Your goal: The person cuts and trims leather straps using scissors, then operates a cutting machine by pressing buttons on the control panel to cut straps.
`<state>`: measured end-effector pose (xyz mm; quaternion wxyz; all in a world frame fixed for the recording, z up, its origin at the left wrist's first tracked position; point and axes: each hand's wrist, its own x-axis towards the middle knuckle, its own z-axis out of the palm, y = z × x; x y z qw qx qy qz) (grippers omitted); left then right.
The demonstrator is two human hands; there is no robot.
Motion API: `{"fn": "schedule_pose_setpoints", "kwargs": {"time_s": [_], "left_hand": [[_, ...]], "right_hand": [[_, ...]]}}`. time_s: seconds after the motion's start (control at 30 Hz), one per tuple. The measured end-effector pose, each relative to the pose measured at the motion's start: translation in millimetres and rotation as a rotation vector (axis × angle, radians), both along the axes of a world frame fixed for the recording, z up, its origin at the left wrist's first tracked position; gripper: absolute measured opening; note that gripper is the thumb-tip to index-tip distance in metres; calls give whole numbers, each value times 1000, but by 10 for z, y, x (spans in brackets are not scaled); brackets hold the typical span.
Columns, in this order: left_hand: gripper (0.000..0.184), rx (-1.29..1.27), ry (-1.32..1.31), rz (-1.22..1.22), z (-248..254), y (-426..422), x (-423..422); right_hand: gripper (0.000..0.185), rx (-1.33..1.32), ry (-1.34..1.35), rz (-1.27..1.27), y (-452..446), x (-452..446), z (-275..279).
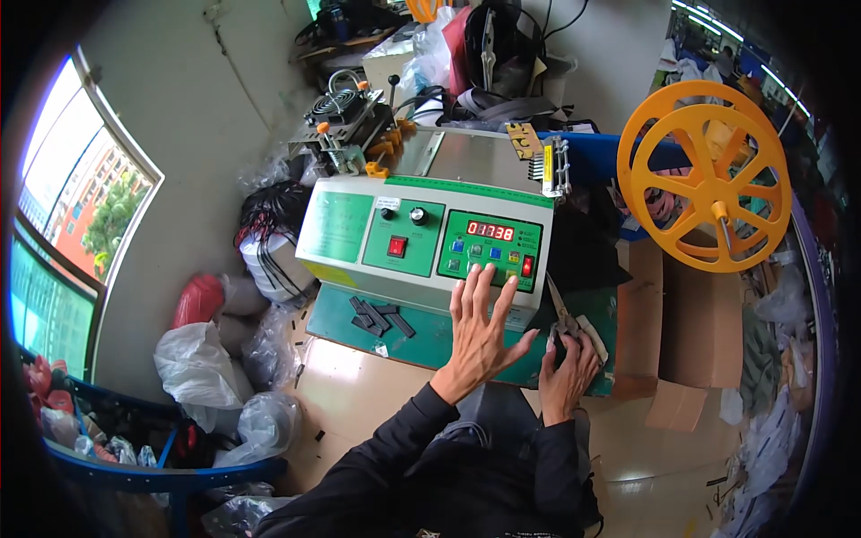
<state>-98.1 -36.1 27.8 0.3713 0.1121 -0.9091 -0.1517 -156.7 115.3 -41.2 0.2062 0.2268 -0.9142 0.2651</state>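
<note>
A white and green cutting machine [345, 272] stands on a green tabletop, with red digits 01738 lit on its display [491, 231]. My left hand [480, 336] is raised in front of the control panel [446, 280], fingers spread and holding nothing. Its fingertips are at the panel's lower buttons; whether they touch cannot be made out. My right hand [567, 372] lies at the right of the tabletop, fingers curled round the dark handles of scissors [560, 309], partly hidden. A pale strip-like piece [592, 337] lies beside it. Several short black strips [381, 316] lie left of my hands.
A large yellow reel [717, 193] stands at the right, above an open cardboard box [704, 314]. Clamps and a fan unit [336, 108] sit on the machine's far left. Plastic bags [202, 363] crowd the left floor near a blue-rimmed bin [170, 475].
</note>
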Motion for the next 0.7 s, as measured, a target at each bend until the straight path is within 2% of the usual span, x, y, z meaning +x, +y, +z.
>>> {"fn": "schedule_pose_setpoints", "kwargs": {"time_s": [0.1, 0.23, 0.27, 0.4, 0.53, 0.7], "left_hand": [[76, 8, 28, 6, -24, -19, 90], [70, -31, 94, 65, -105, -97, 258], [68, -27, 118, 74, -94, -121, 310], [60, 8, 187, 120, -128, -221, 526], [56, 38, 223, 143, -227, -232, 642], [51, 57, 233, 141, -277, -292, 750]], "right_hand": [[29, -4, 2, 6, 12, 15, 3], [26, -153, -58, 43, 19, 20, 37], [26, -131, -50, 59, 12, -2, 81], [24, -324, 48, 107, -99, 64, 381], [26, -225, 101, 259, -550, 138, 857], [30, -57, 239, 385, -1014, 155, 1043]]}}
